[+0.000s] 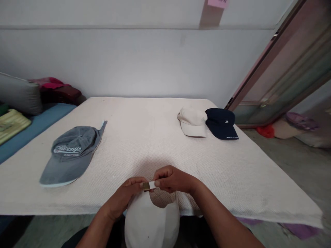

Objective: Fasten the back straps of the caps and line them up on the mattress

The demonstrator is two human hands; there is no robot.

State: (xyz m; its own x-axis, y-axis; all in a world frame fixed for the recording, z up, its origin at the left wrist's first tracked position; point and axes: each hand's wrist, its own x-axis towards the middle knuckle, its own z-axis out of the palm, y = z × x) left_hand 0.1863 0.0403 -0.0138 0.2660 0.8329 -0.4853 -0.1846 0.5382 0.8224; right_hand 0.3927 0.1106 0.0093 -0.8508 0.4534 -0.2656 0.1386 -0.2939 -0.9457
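My left hand point(129, 190) has its fingers clamped on the buckle point(146, 186); my right hand point(172, 179) pinches the strap point(152, 185) of a white cap point(147, 220) at the surface's point(144, 134) near edge.

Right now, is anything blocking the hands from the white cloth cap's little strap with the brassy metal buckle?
Nothing visible is in the way: the left hand holds the brassy metal buckle, and the right hand pinches the white strap of the white cloth cap.
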